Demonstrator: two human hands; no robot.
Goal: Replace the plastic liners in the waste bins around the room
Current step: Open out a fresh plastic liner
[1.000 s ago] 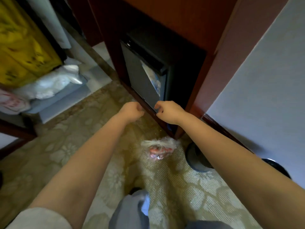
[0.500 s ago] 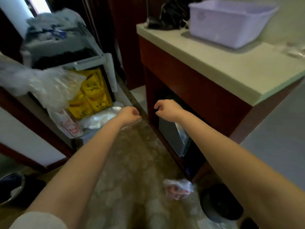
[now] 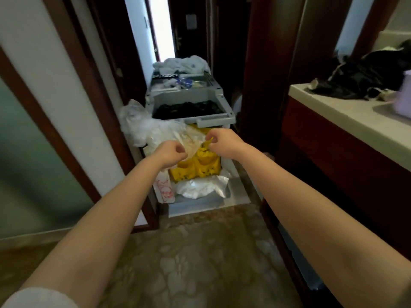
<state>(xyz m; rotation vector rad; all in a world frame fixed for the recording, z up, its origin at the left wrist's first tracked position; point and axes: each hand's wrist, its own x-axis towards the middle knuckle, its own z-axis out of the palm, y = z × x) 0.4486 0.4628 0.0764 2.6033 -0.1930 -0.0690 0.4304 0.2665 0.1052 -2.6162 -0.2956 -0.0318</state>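
A thin clear liner (image 3: 193, 142) was held in the air between the two hands, just in front of the near edge of the housekeeping cart (image 3: 219, 119) and above its yellow bag (image 3: 201, 166); no waste bin was in view. The step was judged to be opening a fresh liner. The film would best be pinched close to its mouth edge, the layers rubbed apart, then drawn out gently, since such film tears readily. Both arms reached forward; the left hand (image 3: 173, 152) and right hand (image 3: 223, 142), fingers curled, each pinched the film, the right slightly higher.
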